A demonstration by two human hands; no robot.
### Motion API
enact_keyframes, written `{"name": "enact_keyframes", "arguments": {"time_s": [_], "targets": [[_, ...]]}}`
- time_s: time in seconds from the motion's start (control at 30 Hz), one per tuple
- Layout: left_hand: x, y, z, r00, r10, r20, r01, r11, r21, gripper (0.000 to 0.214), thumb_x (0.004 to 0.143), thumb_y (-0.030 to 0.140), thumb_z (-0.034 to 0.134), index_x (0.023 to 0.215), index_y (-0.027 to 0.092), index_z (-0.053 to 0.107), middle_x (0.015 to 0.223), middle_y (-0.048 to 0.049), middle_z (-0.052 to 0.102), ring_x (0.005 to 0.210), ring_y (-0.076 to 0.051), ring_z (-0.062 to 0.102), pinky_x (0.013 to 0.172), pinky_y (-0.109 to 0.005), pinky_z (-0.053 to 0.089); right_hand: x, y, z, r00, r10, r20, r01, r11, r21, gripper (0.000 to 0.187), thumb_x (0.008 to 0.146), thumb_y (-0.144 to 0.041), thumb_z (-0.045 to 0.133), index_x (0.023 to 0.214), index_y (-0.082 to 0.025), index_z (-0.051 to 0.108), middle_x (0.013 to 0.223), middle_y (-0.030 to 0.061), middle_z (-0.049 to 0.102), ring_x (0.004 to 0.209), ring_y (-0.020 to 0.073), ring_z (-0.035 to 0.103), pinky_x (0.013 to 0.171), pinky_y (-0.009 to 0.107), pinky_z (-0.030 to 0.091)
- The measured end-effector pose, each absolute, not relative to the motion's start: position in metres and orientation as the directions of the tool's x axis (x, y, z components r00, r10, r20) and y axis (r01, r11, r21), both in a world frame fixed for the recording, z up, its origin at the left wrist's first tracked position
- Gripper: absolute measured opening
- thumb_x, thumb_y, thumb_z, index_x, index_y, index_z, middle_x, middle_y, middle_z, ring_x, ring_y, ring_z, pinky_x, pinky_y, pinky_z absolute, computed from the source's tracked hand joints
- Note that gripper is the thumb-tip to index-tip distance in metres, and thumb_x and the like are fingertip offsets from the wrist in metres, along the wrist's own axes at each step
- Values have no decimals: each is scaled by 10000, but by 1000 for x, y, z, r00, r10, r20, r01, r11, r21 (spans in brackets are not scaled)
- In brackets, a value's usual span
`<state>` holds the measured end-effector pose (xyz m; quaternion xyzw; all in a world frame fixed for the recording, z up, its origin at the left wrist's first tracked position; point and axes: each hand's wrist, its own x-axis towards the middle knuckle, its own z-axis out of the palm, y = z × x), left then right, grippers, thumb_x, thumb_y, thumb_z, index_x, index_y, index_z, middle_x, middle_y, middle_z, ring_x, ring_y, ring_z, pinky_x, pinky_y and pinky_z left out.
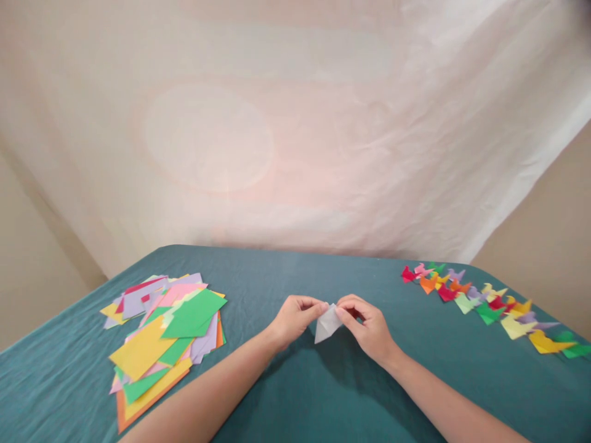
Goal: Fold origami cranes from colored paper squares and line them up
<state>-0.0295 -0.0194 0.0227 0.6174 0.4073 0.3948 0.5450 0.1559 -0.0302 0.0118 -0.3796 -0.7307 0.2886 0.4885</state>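
Note:
A small piece of folded pale grey-white paper [327,326] is held up between my two hands, over the middle of the table. My left hand [298,319] pinches its upper left edge between thumb and fingertips. On the other side, my right hand [367,323] grips the upper right edge in the same way, thumb toward me. The paper has a pointed lower corner that hangs down to the left, with a crease across its face. The fingertips behind the paper are partly hidden.
A loose pile of coloured paper sheets [194,315] lies on the left. Along the right side stand several small folded paper birds [489,312] in rows of mixed colours. A dark green cloth covers the table [258,274], and a pale sheet [323,141] hangs behind it.

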Motion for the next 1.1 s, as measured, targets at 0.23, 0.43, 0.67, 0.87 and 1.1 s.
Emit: {"name": "enact_keyframes", "arguments": {"time_s": [0.23, 0.43, 0.67, 0.87, 1.1], "targets": [[-31, -19, 22, 396, 916, 63, 110, -116, 987, 316, 763, 375, 600, 844, 86, 700, 782, -73, 685, 670, -143, 581, 650, -231, 431, 155, -34, 19, -289, 830, 477, 288, 550, -784, 164, 838, -274, 528, 720, -176, 585, 754, 23, 585, 609, 120, 480, 557, 240, 371], [-31, -22, 28, 411, 909, 63, 180, -149, 972, 295, 753, 342, 587, 841, 87, 705, 758, -58, 681, 665, -145, 583, 636, -227, 438, 157, -34, 27, -340, 844, 414, 308, 516, -800, 164, 829, -274, 529, 712, -177, 589, 741, 18, 586, 581, 112, 453, 533, 236, 353], [-28, -27, 34, 423, 903, 79, 204, -179, 962, 266, 758, 297, 550, 826, 98, 714, 755, -48, 681, 683, -155, 590, 644, -234, 451, 160, -35, 35, -379, 850, 367, 324, 493, -807, 172, 823, -285, 522, 714, -182, 606, 781, 30, 613, 579, 115, 466, 525, 242, 355], [-25, -30, 35, 417, 903, 106, 191, -201, 961, 266, 762, 281, 536, 832, 98, 717, 734, -40, 674, 672, -152, 584, 639, -234, 449, 160, -37, 37, -360, 868, 341, 349, 464, -814, 165, 812, -269, 519, 696, -179, 596, 749, 19, 610, 555, 108, 447, 513, 236, 348], [-25, -31, 34, 418, 902, 104, 165, -188, 968, 271, 773, 298, 542, 835, 95, 711, 750, -46, 674, 680, -148, 584, 648, -232, 448, 159, -38, 41, -334, 873, 356, 372, 469, -801, 160, 791, -268, 535, 674, -179, 597, 725, 16, 611, 545, 106, 447, 504, 232, 353]]}}
